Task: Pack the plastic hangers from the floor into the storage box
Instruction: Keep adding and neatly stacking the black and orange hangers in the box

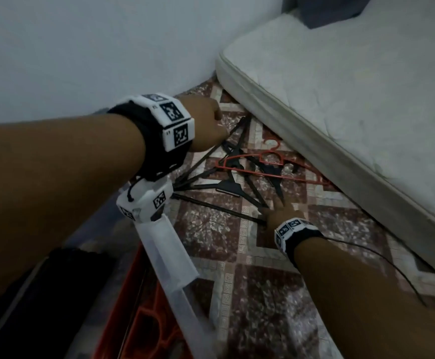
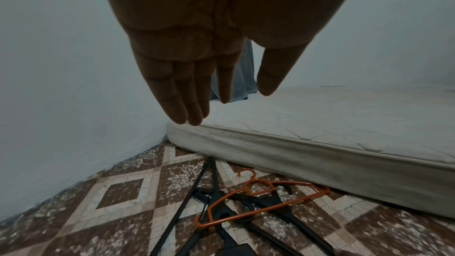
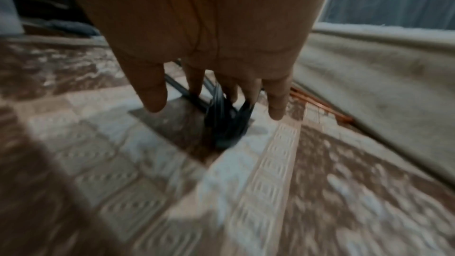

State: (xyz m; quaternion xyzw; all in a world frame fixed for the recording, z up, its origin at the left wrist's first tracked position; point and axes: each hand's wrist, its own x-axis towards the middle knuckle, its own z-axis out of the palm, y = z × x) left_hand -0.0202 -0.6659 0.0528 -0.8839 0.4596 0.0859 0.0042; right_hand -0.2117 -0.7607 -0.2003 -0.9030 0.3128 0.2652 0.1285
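The hangers lay in a loose tangle on the patterned floor (image 1: 263,294), pushed up near the edge of the mattress (image 1: 353,99), which was likely why both arms had to stretch forward to reach them. Most were black hangers (image 1: 228,187), their arms crossing one another, with a single orange hanger (image 2: 248,203) resting on top of the heap, its hook pointing toward the mattress. The right hand (image 1: 278,216) was down at the near end of the pile, fingers (image 3: 277,102) spread apart and straight, their tips reaching among the black bars as if to rake several together before closing; the wrist view was blurred, and I could not tell whether any bar was actually gripped yet. The left hand (image 2: 197,55) hovered above the far side of the pile, fingers straight and close together with the thumb held apart, holding nothing, seemingly ready to steady or gather the other ends. The storage box (image 1: 167,257), translucent with a pale rim, stood at the person's near left, close enough that a gathered bundle could be swung straight in. Something red and something dark showed inside it, though I could not make out what. To my eye the packing was hardly along, the heap on the floor being plentiful.
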